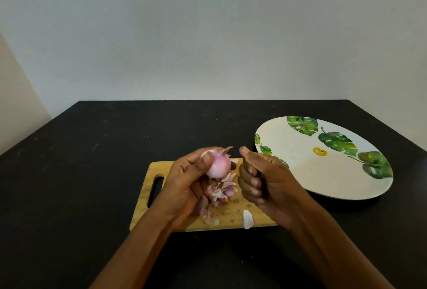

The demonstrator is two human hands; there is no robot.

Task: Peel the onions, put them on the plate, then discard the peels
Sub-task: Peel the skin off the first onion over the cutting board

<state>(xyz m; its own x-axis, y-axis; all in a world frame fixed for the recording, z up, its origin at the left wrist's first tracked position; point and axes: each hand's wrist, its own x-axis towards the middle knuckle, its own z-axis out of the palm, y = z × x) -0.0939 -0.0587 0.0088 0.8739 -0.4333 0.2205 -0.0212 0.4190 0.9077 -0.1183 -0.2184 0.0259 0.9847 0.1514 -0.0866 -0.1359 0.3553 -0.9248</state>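
My left hand (188,182) grips a pale pink onion (219,165) above the wooden cutting board (233,215), thumb pressed on its top; a dry stem tip sticks out to the right. My right hand (258,180) hovers just right of the onion with fingers curled into a fist and thumb raised; nothing shows in it. A pile of pink and tan onion peels (221,192) lies on the board under the onion, and one white peel piece (247,219) sits near the board's front edge. The white plate (300,166) with green leaf prints stands to the right, holding no onions.
The board and plate rest on a black table (92,173) against a pale wall. The board's handle slot (155,190) faces left. The plate's left rim sits close behind my right hand.
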